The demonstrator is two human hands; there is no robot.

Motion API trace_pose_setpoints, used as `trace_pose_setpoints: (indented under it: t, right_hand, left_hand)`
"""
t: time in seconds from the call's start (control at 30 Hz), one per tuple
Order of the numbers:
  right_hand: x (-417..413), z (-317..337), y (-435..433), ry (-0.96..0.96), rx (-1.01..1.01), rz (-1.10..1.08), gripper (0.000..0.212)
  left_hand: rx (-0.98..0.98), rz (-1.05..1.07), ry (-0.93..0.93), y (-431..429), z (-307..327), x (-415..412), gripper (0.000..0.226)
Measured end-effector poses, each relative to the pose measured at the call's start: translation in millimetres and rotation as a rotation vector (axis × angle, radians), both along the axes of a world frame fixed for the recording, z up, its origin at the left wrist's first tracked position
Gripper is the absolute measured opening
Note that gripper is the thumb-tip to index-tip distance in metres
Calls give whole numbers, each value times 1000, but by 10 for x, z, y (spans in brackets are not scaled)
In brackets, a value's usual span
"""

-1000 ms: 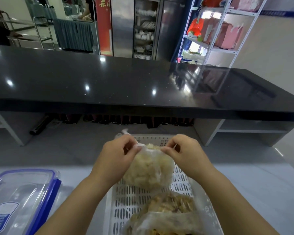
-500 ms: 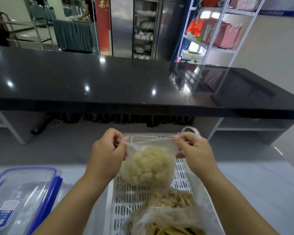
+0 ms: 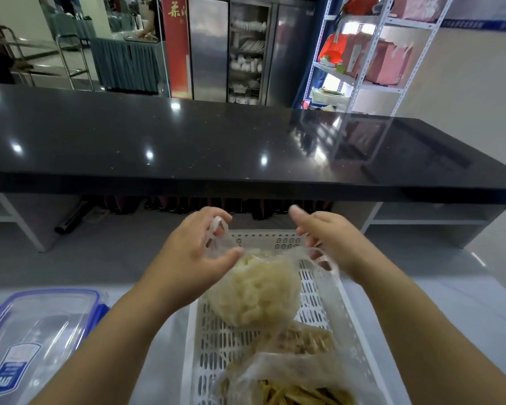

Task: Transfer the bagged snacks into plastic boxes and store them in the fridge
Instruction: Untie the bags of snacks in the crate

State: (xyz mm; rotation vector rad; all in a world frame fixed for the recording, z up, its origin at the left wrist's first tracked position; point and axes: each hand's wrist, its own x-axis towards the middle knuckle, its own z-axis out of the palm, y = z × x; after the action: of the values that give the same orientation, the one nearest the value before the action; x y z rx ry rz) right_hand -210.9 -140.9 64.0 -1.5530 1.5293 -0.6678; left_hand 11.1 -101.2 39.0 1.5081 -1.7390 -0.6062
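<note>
The thin clear plastic bag of pale puffed snacks [image 3: 254, 290] is hanging just above the white perforated plastic basket [image 3: 194, 346]. The left hand [image 3: 193, 258] is pinching one handle, and the right hand [image 3: 333, 244] is hooking the other with curled fingers. A clear plastic box with blue lid clips [image 3: 35, 331] is sitting to the left, its blue label too blurred to read.

Left hand [image 3: 193, 258], right hand [image 3: 336, 244] — raised, fingers curled.
</note>
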Motion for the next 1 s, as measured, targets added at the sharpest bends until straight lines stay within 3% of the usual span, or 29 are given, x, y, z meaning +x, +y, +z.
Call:
trace_pose_setpoints:
  t: [0.07,0.13,0.23,0.37,0.57,0.67,0.73,0.83,0.93,1.0]
  right_hand:
    - [162,72,8,296,-31,82,67]
    - [293,111,10,539,-37,151,64]
    - [437,139,41,795,-77,191,60]
    - [534,77,108,906,-93,192,49]
    - [390,-124,77,818,-119,-25,29]
    - [198,-243,58,553,-103,-97,26]
    - [87,-269,78,121,-7,-170,21]
    - [-64,-291,98,-519,307,-197,15]
    - [-165,-366,96,-893,547,-203,15]
    - [-192,-458,82,-1102,598,-268,38]
  left_hand:
    - [0,-13,-164,-49,25,-33,39]
    - [28,-7,-322,-101,49,-55,27]
    - [41,33,-299,-143,47,-66,18]
    - [54,87,-42,-155,-11,-69,21]
    - [98,159,170,-129,-181,-70,26]
    - [93,177,157,-105,-234,-43,30]
    - [106,175,102,-85,-266,-18,33]
    - [187,154,93,-86,-307,0,40]
    - [382,121,539,-85,-275,-12,34]
    - [492,55,865,-71,-245,-41,24]
